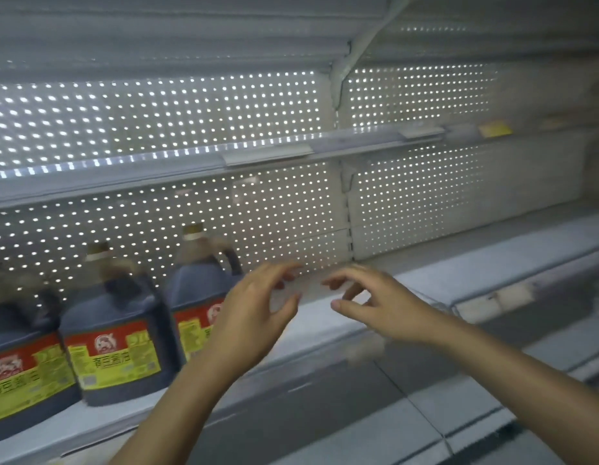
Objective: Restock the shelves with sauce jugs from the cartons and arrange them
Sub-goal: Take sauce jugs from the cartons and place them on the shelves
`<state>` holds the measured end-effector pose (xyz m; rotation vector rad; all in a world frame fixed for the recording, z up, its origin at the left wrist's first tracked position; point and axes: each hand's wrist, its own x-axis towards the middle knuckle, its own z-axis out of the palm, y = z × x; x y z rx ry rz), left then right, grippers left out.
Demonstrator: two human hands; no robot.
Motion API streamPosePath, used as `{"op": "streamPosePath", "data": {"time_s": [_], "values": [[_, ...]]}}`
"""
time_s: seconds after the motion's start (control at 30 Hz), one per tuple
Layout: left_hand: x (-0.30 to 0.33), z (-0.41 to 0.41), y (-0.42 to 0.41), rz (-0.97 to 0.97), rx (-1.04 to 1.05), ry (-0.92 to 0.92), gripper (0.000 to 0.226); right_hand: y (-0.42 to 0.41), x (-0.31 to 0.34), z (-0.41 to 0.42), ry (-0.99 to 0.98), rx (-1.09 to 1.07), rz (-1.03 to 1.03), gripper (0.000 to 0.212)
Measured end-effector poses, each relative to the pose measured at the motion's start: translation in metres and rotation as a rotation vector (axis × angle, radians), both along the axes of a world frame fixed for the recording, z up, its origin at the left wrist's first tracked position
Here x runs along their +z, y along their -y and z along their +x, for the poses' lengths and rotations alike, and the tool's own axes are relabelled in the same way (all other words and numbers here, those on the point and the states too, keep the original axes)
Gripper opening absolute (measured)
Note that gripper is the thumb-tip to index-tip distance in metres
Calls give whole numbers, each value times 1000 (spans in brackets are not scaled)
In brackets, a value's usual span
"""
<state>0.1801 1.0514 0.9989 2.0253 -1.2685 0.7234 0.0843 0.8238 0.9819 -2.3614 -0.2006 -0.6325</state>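
Three dark plastic sauce jugs with red-and-yellow labels stand in a row at the left of the white metal shelf [328,317]: the left jug [19,357], the middle jug [113,333] and the right jug [197,297]. The left hand [254,317] and right hand [382,303] hover in front of the shelf just right of them, fingers loosely spread, holding nothing. A perforated white back panel [157,122] glows behind.
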Motion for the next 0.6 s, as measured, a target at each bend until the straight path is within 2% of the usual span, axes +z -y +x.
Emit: {"op": "streamPosePath", "data": {"time_s": [0.27, 0.37, 0.6], "values": [[-60, -132, 224, 201, -290, -79, 30, 167, -63, -217, -207, -249, -76, 23], [-94, -192, 312, 325, -408, -76, 29, 231, -96, -297, -311, -375, -90, 28], [-171, -308, 471, 624, -610, -110, 29, 323, -171, -432, -437, -619, 45, 27]]}}
